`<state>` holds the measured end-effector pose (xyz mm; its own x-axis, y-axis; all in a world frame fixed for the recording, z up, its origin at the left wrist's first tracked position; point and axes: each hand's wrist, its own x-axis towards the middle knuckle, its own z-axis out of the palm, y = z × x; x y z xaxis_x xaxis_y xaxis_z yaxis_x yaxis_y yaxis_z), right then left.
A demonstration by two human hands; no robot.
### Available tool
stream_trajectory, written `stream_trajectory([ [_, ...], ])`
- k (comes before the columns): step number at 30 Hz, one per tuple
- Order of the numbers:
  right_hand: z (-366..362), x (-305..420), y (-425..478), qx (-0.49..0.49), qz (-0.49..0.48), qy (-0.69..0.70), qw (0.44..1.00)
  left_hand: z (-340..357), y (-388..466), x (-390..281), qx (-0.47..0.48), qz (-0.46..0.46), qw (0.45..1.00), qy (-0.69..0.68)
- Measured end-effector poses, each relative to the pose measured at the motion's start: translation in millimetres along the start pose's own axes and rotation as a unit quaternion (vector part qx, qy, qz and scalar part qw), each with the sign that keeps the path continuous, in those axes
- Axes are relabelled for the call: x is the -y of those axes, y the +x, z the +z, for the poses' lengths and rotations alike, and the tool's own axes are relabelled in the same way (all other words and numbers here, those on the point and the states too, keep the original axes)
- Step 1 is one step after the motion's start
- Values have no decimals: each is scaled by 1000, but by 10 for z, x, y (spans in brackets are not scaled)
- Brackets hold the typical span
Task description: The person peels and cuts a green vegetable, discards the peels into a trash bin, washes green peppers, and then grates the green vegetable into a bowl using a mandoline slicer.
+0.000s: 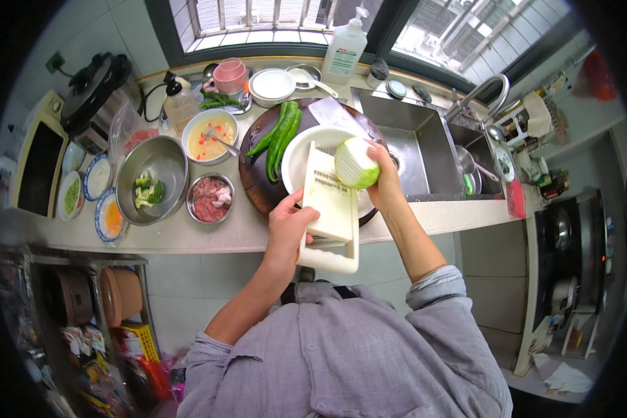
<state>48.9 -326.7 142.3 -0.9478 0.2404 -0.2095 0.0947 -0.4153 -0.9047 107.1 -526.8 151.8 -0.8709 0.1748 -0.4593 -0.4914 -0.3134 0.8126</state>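
Note:
My left hand (290, 219) grips the side of a cream plastic grater (334, 209), its top end resting over a white bowl (295, 151). In my right hand (385, 177) is a pale green vegetable (356, 163), cut flat and ridged on one face, held against the grater's upper right edge near the teeth. The bowl stands on a round wooden chopping board (251, 183). Long green peppers (285, 137) lie on the board left of the bowl, and the blade of a cleaver (337, 113) lies behind it. The bowl's contents are mostly hidden.
A steel sink (418, 151) is at the right. Leftward stand a steel bowl of broccoli (175, 201), a bowl of minced meat (211, 199), a bowl of yellowish liquid with a spoon (198, 138) and a plate with egg yolk (102, 217). A pump bottle (345, 52) stands by the window.

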Motion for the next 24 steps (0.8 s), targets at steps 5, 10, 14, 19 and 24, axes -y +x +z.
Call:
stream_trajectory([
  [5, -318, 53, -78, -11, 56, 184, 981, -102, -19, -178, -4, 34, 995, 99],
  [10, -306, 276, -191, 21, 84, 278, 957, -266, -60, -689, 71, 18, 988, 140],
  [14, -214, 314, -233, 113, 66, 324, 937, -239, 57, -687, 108, -13, 990, 90],
  [19, -217, 211, -183, 102, -29, 292, 951, -2, 155, -294, 95, 24, 991, 92],
  [24, -234, 344, -306, 106, -56, 255, 960, 449, 285, -168, -2, 127, 948, 290],
])
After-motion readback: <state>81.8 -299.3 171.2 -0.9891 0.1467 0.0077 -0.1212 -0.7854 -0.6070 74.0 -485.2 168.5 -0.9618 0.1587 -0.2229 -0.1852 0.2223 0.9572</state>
